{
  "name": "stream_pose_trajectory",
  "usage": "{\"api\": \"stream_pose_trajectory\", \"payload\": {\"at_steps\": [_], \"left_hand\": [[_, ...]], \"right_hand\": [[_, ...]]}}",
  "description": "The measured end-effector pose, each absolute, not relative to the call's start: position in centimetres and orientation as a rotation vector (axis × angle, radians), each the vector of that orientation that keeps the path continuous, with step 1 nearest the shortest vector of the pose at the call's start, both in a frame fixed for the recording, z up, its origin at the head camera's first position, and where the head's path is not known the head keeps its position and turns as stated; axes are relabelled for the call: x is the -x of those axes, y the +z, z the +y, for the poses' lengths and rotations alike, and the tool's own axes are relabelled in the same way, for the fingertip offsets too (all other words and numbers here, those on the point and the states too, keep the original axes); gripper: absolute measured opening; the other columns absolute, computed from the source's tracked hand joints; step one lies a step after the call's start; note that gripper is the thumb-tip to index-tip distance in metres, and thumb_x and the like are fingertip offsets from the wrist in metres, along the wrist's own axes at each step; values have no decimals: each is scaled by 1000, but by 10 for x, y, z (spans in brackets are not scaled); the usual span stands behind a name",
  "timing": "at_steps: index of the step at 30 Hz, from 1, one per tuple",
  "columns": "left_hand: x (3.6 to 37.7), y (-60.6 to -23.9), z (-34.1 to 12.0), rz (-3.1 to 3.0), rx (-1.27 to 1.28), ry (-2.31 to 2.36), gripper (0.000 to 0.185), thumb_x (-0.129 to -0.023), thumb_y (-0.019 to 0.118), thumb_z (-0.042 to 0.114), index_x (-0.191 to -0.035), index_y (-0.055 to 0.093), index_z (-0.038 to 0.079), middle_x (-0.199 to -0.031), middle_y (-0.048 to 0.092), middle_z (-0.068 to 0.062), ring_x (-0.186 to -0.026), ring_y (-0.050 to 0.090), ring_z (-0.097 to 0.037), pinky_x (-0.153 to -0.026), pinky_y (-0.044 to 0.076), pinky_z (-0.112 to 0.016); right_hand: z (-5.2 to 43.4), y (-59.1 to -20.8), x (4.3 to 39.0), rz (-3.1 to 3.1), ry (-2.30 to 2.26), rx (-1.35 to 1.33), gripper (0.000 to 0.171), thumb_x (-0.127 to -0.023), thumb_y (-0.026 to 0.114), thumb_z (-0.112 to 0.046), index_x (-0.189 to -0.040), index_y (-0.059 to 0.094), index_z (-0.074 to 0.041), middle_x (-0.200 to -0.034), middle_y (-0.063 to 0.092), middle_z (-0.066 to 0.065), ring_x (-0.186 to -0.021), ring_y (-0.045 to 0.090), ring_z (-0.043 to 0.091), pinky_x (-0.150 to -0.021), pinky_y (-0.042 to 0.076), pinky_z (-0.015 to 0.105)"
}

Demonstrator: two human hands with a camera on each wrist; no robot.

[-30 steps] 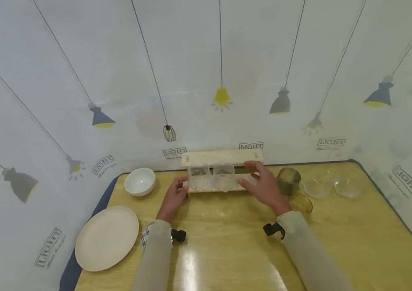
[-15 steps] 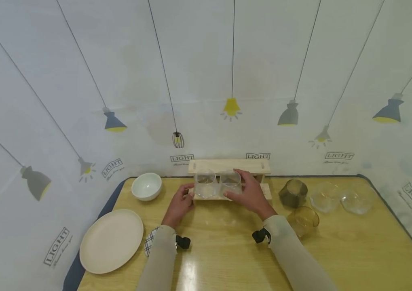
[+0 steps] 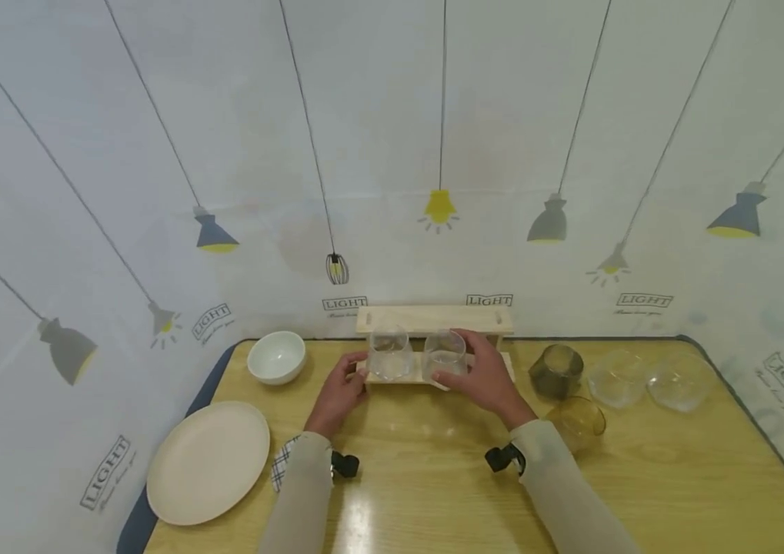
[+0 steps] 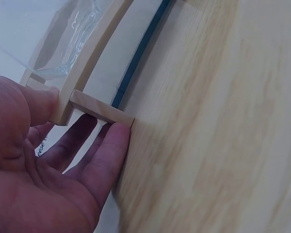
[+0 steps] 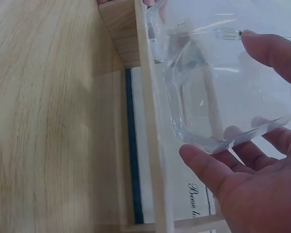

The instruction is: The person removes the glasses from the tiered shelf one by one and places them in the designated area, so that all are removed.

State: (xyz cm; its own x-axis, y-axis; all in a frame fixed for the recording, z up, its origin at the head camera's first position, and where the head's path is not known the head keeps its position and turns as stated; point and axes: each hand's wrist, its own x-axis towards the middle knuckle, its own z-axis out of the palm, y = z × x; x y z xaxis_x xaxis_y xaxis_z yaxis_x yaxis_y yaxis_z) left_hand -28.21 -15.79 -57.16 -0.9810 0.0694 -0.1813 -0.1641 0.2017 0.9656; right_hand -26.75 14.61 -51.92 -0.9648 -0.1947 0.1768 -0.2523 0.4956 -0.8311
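A two-tier wooden rack (image 3: 433,317) stands against the wall, with two clear glasses upright on its lower shelf. My left hand (image 3: 338,391) holds the left end of that shelf. In the left wrist view, the thumb lies at the shelf's end and the fingertips (image 4: 117,138) touch the short wooden leg. My right hand (image 3: 485,378) grips the right clear glass (image 3: 443,355) from its right side, the thumb in front and the fingers behind. In the right wrist view, this glass (image 5: 203,97) sits close over the slatted shelf. The left clear glass (image 3: 390,354) stands by my left hand.
Right of the rack are a smoky dark glass (image 3: 556,371), an amber glass (image 3: 577,425) and two clear glasses (image 3: 617,378). To the left are a white bowl (image 3: 277,358), a beige oval plate (image 3: 208,463) and a checked cloth (image 3: 284,463), partly under the left sleeve.
My right hand has moved in from the rack's right end and taken hold of the right glass. That glass has since shifted slightly right, widening the gap. The left hand stays at the rack.
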Motion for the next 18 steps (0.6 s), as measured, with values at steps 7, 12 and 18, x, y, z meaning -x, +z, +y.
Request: {"api": "stream_pose_trajectory", "payload": {"at_steps": [7, 12, 18], "left_hand": [[280, -573, -159, 2334, 90, 1856, 36, -113, 54, 26, -149, 54, 24, -156, 51, -17, -133, 60, -31, -98, 61, -42], [279, -572, -158, 2327, 113, 1853, 35, -113, 53, 23, -148, 54, 22, -159, 48, -19, -136, 58, -34, -100, 61, -45], [278, -570, -155, 2321, 86, 1862, 36, -113, 54, 23, -149, 54, 22, -160, 47, -20, -140, 56, -37, -104, 59, -49]], "right_hand": [[158, -509, 252, -2584, 1576, -484, 78, -85, 89, -45, -151, 53, -23, -141, 60, 8, -129, 61, 30, -99, 61, 53], [169, -498, 236, -2588, 1555, -504, 82, -85, 90, -45, -152, 51, -19, -139, 60, 8, -124, 64, 30, -94, 64, 45], [194, -482, 217, -2576, 1591, -452, 83, -84, 91, -40, -153, 49, -17, -139, 60, 9, -124, 63, 29, -90, 65, 41]]}}
